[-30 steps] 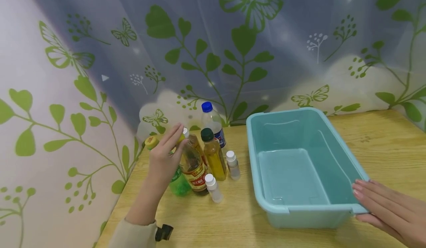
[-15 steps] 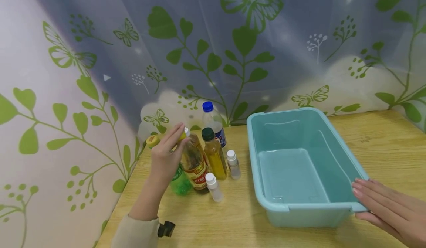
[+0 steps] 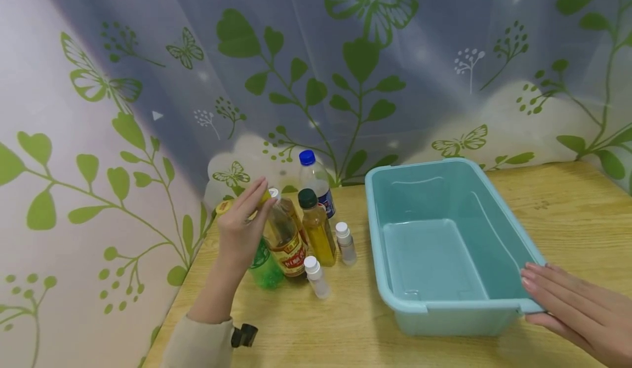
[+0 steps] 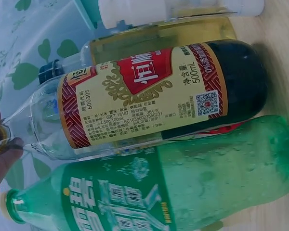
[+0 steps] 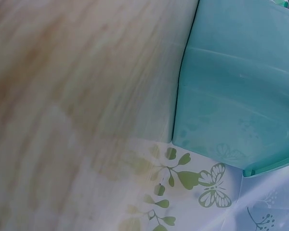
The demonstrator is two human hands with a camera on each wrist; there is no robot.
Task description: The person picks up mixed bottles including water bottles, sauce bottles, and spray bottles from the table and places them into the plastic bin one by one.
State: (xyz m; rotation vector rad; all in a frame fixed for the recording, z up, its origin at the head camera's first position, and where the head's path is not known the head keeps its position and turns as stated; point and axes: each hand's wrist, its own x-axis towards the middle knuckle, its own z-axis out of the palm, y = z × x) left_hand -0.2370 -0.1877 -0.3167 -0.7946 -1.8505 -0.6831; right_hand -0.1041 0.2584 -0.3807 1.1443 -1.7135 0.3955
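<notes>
My left hand pinches the neck of a glass vinegar bottle near its yellow cap, thumb and fingertips on either side. In the left wrist view, dark liquid fills the bottle's lower part, behind a red-and-cream label. Right beside it is a green soda bottle, partly hidden by the hand and forearm. At the right, my right hand holds the near right corner of a light blue plastic tub, fingers over the rim and thumb below it outside. Nothing lies inside the tub.
An oil bottle with a dark green cap stands just right of the vinegar. Behind it are a blue-capped bottle and a white-capped one. Two small white-capped bottles stand towards the tub. A patterned curtain hangs behind the wooden table.
The vinegar bottle has shifted slightly up in the head view, along with my left hand. My right hand and the tub stay in place.
</notes>
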